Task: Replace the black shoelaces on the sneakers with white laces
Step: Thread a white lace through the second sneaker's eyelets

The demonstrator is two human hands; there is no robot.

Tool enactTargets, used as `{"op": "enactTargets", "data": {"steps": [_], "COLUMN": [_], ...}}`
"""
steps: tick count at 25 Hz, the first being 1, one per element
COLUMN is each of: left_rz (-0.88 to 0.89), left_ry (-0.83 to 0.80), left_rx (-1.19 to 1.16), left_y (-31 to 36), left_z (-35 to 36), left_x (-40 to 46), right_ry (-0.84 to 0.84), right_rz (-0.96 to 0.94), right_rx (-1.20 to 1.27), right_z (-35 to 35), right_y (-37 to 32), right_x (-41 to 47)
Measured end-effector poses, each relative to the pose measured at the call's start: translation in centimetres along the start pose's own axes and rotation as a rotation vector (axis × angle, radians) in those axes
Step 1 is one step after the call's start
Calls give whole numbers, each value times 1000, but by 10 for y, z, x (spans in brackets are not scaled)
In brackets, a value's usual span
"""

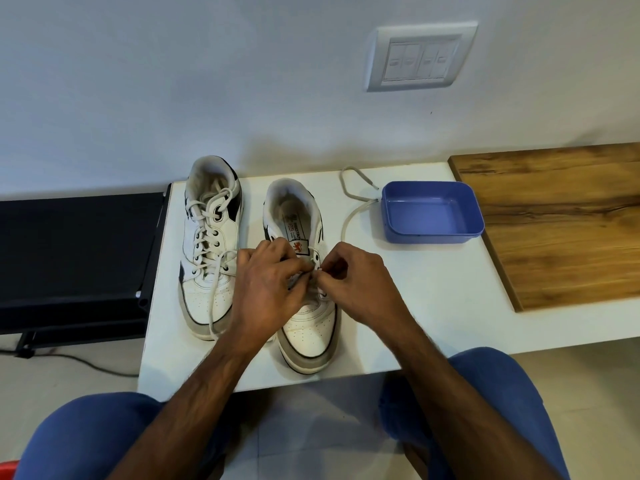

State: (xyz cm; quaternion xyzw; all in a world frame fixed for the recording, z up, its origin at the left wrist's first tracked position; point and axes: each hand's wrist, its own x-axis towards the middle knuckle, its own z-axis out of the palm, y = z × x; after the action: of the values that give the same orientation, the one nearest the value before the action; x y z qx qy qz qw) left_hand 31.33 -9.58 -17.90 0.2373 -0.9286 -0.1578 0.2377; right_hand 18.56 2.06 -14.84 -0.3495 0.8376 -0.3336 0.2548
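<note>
Two white sneakers stand side by side on a white table point(433, 299), toes toward me. The left sneaker point(207, 244) is laced with a white lace whose loose end trails down over its toe. Both my hands are over the lacing area of the right sneaker point(304, 327). My left hand point(266, 285) has curled fingers on the shoe's left eyelet side. My right hand point(353, 282) pinches a white lace point(349, 220) at an eyelet on the right side. That lace runs away to the right toward the blue tray. No black lace is visible.
A blue plastic tray point(433, 213) sits right of the shoes with nothing in it. A wooden board point(561, 220) lies at the far right. A black rack point(76, 258) stands left of the table. A switch panel point(420, 58) is on the wall. My blue-clad knees are below.
</note>
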Motion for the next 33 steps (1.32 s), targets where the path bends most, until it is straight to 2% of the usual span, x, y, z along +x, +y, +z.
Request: {"op": "enactTargets", "data": {"steps": [4,11,14,16,18,21,23,25,26,27,28,29,30,31,33], "left_rz": [9,41,9,-96,-160,-96,-85,-102,-110,-112,-108,-105,-107,-113,-123], "left_ry": [-22,-35,29,86,36,-12,-6,-1,2,3,0,-5,-12,-17,-16], "left_rx": [16,40,105,62,-68,-138,-170,-193,-201,-211,-223,-233,-241,-248,-256], "left_y": [1,-1,-4,-11,-17,-21,-23,-24,-24,-25,-25,-24,-25,-25,-25], "left_z": [2,-3,-10,-19,-22,-18,-17,-17,-17,-18,-18,-18,-19,-19,-21], "left_x": [1,0,2,7,12,14,14,14,14,14,13,13,13,14,14], "right_ry": [-51,-69,-56,-74,-102,-125,-117,-73,-17,41,64,23,-56,-124,-159], "right_rz": [57,-27,14,77,105,4,-52,-5,33,43,17,-28,-54,-52,-50], "right_rx": [243,201,246,447,614,752,1098,1363,1275,992,599,259,54,-29,-61], "right_z": [-9,-10,-12,-16,-19,-24,-36,-47,-49,-48,-45,-40,-34,-30,-26], "right_y": [8,7,10,13,11,6,4,2,3,4,7,8,9,7,7], "right_x": [7,6,11,14,14,13,13,13,14,15,14,13,13,11,11]}}
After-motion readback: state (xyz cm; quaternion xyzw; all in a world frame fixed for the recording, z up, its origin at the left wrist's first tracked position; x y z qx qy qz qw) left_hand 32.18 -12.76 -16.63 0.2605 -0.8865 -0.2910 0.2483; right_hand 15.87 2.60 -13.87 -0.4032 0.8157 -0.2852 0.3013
